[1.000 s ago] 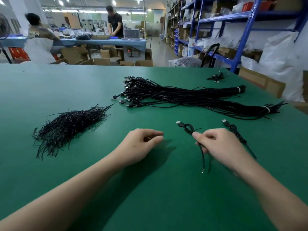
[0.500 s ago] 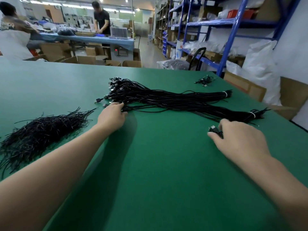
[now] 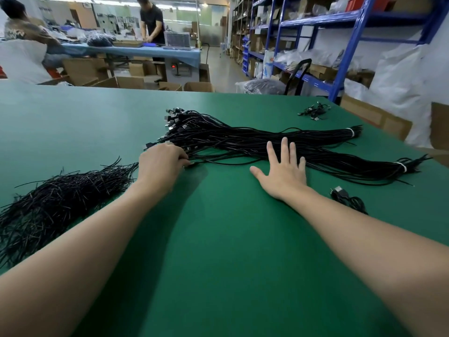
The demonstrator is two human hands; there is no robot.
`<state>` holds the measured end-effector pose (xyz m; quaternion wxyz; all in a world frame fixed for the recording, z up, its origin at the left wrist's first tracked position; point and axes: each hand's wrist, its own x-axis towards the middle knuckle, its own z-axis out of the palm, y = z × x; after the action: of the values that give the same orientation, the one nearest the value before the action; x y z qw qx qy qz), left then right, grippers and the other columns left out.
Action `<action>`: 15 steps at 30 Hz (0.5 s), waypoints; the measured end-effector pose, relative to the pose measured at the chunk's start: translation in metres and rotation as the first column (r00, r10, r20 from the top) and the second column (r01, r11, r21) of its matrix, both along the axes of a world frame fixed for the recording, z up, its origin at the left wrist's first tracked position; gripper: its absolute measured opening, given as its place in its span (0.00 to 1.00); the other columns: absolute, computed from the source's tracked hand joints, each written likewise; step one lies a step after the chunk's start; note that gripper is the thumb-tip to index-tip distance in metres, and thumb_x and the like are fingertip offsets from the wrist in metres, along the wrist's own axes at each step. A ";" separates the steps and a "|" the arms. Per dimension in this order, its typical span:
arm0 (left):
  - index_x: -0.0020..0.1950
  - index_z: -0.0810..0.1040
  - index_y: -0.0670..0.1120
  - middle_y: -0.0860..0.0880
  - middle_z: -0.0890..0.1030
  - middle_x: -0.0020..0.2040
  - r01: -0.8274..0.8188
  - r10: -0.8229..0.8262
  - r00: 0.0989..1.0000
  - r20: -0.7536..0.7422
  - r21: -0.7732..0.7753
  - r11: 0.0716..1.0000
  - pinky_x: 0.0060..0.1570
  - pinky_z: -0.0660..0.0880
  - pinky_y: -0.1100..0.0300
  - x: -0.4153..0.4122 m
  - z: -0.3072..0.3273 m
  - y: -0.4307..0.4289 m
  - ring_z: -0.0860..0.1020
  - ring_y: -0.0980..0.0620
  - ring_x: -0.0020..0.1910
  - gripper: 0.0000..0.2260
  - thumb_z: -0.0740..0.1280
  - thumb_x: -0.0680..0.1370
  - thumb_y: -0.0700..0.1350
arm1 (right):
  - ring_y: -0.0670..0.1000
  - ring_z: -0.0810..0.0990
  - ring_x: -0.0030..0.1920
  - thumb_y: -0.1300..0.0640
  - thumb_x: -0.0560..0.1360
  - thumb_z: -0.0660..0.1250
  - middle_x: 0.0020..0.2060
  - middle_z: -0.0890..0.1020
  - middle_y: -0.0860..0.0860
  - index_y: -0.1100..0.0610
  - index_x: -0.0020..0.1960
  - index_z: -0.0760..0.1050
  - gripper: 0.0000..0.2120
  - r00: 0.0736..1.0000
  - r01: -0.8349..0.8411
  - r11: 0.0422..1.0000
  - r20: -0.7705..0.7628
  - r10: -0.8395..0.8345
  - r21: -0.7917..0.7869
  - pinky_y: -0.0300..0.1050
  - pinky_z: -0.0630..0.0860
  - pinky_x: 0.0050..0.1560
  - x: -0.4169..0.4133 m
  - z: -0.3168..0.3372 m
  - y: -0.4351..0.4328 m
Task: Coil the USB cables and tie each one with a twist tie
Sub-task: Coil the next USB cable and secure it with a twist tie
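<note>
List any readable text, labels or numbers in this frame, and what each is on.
Nothing legible.
Seated person's shirt: pale lettering, too blurred to read.
White bag by the blue shelving: blue print, too small.
Box under the far table: red display, blurred.

Green table (image 3: 218,263): cable bundle (image 3: 255,142), twist ties (image 3: 56,205).

Blue shelving (image 3: 349,32), green table (image 3: 230,251)
</note>
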<state>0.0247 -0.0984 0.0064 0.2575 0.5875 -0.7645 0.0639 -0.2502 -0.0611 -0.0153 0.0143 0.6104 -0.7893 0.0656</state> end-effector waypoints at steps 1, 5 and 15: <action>0.52 0.87 0.54 0.52 0.84 0.53 0.008 -0.008 1.000 -0.009 -0.017 1.000 0.42 0.76 0.54 0.004 0.001 0.000 0.81 0.47 0.52 0.06 0.70 0.80 0.51 | 0.56 0.33 0.80 0.28 0.79 0.45 0.80 0.32 0.54 0.44 0.81 0.35 0.39 1.000 -0.008 1.000 0.008 0.008 0.000 0.61 0.40 0.79 -0.001 -0.003 -0.008; 0.51 0.86 0.54 0.52 0.84 0.50 -0.007 0.003 0.999 -0.036 -0.108 0.994 0.38 0.68 0.57 0.018 0.006 0.005 0.80 0.46 0.51 0.06 0.69 0.81 0.50 | 0.55 0.34 0.80 0.24 0.75 0.42 0.80 0.33 0.52 0.41 0.81 0.35 0.41 0.996 -0.008 0.997 0.094 0.000 0.079 0.63 0.38 0.78 -0.007 -0.007 -0.038; 0.53 0.85 0.48 0.47 0.84 0.49 -0.031 0.019 0.997 -0.075 -0.169 0.985 0.48 0.72 0.49 0.039 0.045 0.025 0.76 0.41 0.54 0.08 0.65 0.83 0.46 | 0.54 0.35 0.81 0.18 0.70 0.43 0.81 0.36 0.52 0.37 0.80 0.37 0.45 0.994 -0.031 0.991 0.112 0.017 0.128 0.64 0.36 0.76 -0.022 -0.006 -0.070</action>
<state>0.0637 -0.0733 0.0515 0.3337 0.5750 -0.7388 0.1103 -0.2725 -0.1315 -0.0214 -0.0700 0.6149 -0.7841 0.0481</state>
